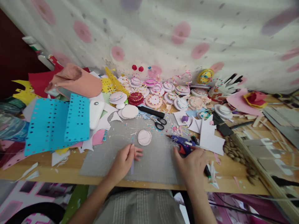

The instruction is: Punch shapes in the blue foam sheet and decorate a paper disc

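My left hand (125,160) is closed over the grey cutting mat (154,166), with a thin pale purple strip (132,166) pinched between thumb and finger. Just beyond it lies a small stack of white foam discs (144,137). My right hand (192,163) is at the blue glue gun (183,140), thumb and fingers spread on either side of its rear part and orange trigger. The gun's handle is partly hidden by the hand. Black-handled scissors (160,123) lie farther back, beside a black bar-shaped tool (151,111).
Several decorated little foam hats (154,101) crowd the back by the curtain (149,34). Blue dotted foam sheets (50,124) and a white device (96,112) are at left. White scraps (210,137), brown pebble-like pieces (233,151) and a tray (259,165) are at right.
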Demonstrator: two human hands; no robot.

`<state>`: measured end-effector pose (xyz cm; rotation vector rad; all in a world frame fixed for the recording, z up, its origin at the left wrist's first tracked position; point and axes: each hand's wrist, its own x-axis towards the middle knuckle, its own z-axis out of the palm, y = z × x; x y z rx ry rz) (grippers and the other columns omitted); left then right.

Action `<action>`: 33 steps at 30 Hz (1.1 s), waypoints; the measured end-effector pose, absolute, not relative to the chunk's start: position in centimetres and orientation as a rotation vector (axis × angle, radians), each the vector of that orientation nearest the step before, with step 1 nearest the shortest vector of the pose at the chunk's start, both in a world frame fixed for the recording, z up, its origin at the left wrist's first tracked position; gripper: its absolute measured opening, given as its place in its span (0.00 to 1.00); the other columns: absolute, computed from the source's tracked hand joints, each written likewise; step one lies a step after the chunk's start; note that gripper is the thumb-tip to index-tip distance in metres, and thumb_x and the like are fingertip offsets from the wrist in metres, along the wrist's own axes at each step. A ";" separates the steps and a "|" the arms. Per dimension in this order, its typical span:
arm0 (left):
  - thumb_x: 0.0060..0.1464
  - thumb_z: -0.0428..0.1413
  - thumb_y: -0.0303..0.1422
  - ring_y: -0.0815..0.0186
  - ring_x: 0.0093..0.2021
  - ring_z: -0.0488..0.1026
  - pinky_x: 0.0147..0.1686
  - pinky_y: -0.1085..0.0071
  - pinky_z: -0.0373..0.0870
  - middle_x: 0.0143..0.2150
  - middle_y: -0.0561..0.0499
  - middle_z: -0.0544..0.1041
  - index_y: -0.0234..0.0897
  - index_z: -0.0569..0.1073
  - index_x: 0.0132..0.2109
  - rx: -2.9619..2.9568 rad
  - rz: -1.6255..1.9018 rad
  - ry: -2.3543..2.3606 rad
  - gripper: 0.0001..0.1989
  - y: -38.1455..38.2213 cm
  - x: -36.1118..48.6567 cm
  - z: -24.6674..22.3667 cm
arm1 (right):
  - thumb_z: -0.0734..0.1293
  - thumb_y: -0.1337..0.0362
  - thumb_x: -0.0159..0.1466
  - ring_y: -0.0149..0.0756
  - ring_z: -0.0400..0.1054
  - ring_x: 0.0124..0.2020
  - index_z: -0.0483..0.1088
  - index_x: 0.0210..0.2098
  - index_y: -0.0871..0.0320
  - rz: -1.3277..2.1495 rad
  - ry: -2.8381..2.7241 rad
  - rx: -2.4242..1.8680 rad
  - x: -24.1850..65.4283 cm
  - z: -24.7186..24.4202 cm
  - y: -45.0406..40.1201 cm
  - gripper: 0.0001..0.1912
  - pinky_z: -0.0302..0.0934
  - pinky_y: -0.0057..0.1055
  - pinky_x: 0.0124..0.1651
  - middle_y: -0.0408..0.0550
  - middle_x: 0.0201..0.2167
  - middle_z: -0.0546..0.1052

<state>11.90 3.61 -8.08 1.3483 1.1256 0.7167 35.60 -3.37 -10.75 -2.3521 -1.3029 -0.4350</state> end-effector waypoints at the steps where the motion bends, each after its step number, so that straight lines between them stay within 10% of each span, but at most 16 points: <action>1: 0.63 0.43 0.46 0.59 0.38 0.80 0.33 0.64 0.78 0.43 0.36 0.80 0.37 0.63 0.29 1.350 0.724 1.106 0.20 3.9 12.2 -8.1 | 0.64 0.44 0.58 0.58 0.63 0.41 0.63 0.44 0.69 -0.439 -1.286 -2.365 35.7 -10.9 -3.4 0.31 0.59 0.52 0.44 0.62 0.36 0.68; 5: 0.64 0.43 0.44 0.60 0.39 0.79 0.35 0.65 0.77 0.44 0.37 0.79 0.36 0.64 0.31 1.420 0.730 1.059 0.19 5.0 12.9 -8.4 | 0.62 0.45 0.58 0.55 0.64 0.38 0.64 0.41 0.68 -0.396 -1.258 -2.417 36.1 -11.2 -3.6 0.28 0.60 0.49 0.42 0.59 0.32 0.68; 12: 0.65 0.43 0.41 0.72 0.18 0.64 0.24 0.75 0.63 0.18 0.57 0.65 0.38 0.63 0.26 1.509 0.691 1.081 0.20 4.9 12.0 -8.8 | 0.59 0.46 0.61 0.52 0.64 0.35 0.64 0.37 0.63 -0.344 -1.265 -2.400 37.1 -10.9 -4.3 0.23 0.59 0.47 0.39 0.57 0.30 0.69; 33: 0.62 0.44 0.38 0.73 0.16 0.57 0.20 0.76 0.54 0.15 0.59 0.61 0.37 0.67 0.27 1.518 0.498 0.999 0.17 2.7 11.3 -8.3 | 0.68 0.63 0.59 0.30 0.65 0.31 0.57 0.44 0.54 0.470 -1.089 -1.657 31.6 -10.9 -3.0 0.18 0.63 0.26 0.31 0.43 0.34 0.67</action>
